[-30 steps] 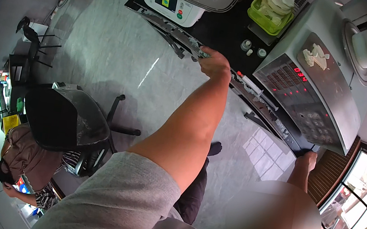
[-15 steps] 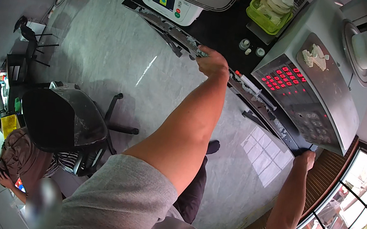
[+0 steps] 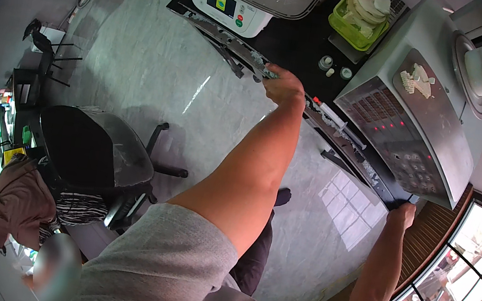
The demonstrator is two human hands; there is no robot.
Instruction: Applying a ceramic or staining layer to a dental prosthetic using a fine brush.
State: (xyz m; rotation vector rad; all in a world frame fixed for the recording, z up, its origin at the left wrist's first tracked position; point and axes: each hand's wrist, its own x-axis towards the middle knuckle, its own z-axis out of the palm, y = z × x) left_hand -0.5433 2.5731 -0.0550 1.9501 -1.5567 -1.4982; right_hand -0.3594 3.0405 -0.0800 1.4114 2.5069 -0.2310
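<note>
Currently, both hands hold the table (image 3: 300, 45) by its front edge. The left hand (image 3: 284, 87) is curled closed over the edge near mid-length. The right hand (image 3: 401, 215) is curled closed at the right corner; its fingertips are hidden. The arms are extended and spaced well apart.

Compared with half a second ago, neither hand has shifted along the edge. The display on the grey unit (image 3: 410, 136) has changed: its rows of red digits are now dark, and only small red lights show. Whether this is flicker cannot be told. The two-point hold on the table is therefore unaffected.

Items on the table, left to right: the white machine (image 3: 229, 8) with a lit screen; the green basket (image 3: 344, 31) of pale pieces; two small jars (image 3: 346, 73) just in front of it; the syringe (image 3: 341, 122), lying along the front edge between the hands; then the grey unit, with a tray of pale pieces on top.

Behind, a co-worker (image 3: 25, 198) sits beside the swivel chair (image 3: 74, 146).
</note>
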